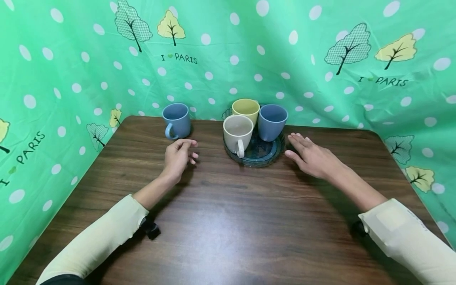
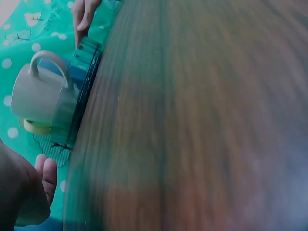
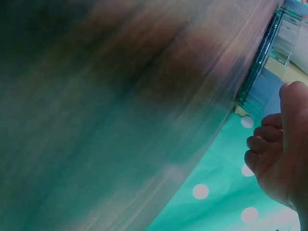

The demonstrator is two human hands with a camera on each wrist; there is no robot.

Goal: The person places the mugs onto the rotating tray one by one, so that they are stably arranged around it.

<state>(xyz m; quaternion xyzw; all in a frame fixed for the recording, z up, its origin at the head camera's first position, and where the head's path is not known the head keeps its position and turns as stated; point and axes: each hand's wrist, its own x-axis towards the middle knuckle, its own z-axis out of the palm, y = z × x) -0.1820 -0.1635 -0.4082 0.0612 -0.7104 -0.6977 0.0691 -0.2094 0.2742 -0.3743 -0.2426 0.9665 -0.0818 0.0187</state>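
Observation:
Close to the front of a blue mug is my left hand, its fingers loosely bent and nothing in them. That mug stands on the table with its handle facing me. My right hand is beside the right rim of a round dark glass tray, fingers extended and holding nothing. On the tray are a white mug at the front left, a yellow mug behind it and a second blue mug at the right. The left wrist view shows the white mug's handle and the tray's clear wall.
The brown wooden table has rounded far corners. Directly behind its far edge hangs a green dotted cloth with printed trees, which also runs down both sides. A small black device sits at my left sleeve cuff.

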